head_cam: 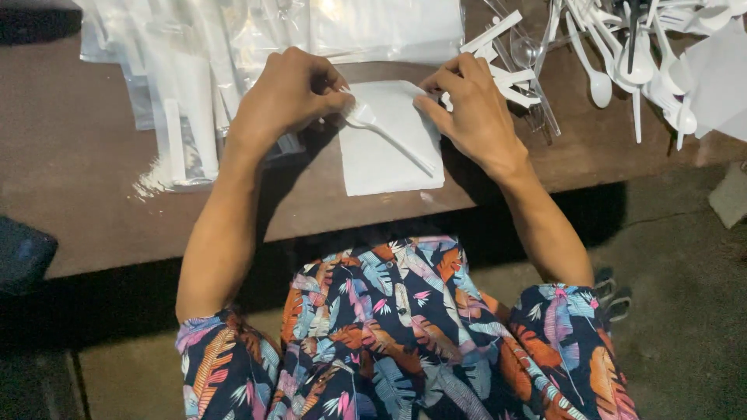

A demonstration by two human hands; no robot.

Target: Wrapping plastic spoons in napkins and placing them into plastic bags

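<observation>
Fingers (331, 85) of both hands pinch white fork (389, 134) on napkin (389, 163), beside clear bags (257, 31)

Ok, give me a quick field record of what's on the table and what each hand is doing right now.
surface: brown table
left hand: pinching the head end of a white plastic fork
right hand: holding the top corner of a white napkin
fork position: lying diagonally on the napkin
far right: heap of white plastic spoons
far left: clear plastic bags
</observation>
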